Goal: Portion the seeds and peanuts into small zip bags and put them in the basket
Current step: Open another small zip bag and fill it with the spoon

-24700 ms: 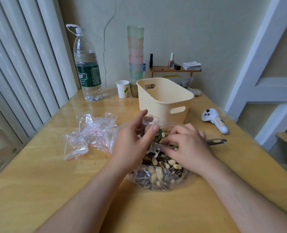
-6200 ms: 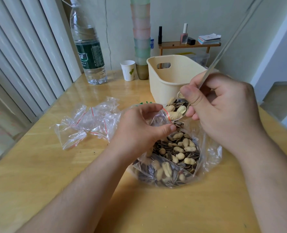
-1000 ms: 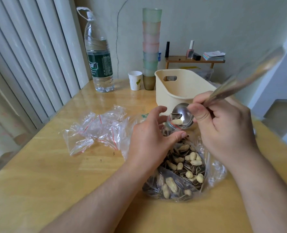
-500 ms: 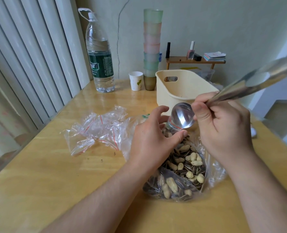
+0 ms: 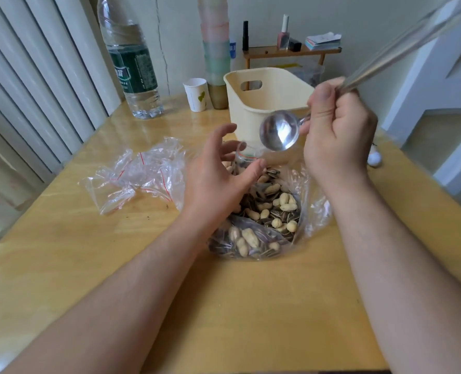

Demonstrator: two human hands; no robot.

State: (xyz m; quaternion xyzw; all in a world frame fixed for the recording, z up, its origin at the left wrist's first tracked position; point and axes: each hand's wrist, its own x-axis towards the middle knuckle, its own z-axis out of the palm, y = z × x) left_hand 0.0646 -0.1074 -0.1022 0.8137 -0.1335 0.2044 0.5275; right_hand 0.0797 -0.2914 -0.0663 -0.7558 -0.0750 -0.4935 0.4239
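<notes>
While our right hand [image 5: 337, 130] grips the emptied spoon [image 5: 279, 130] just above the big bag of seeds and peanuts [image 5: 267, 206], our left hand [image 5: 218, 171] pinches the small zip bag [image 5: 244, 155], its mouth directly under the bowl, basket [image 5: 267, 101] just behind.

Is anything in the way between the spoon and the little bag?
Nothing visible. The spoon, gripped by the right hand, hangs just above the small zip bag, whose mouth the left hand holds open.
</notes>
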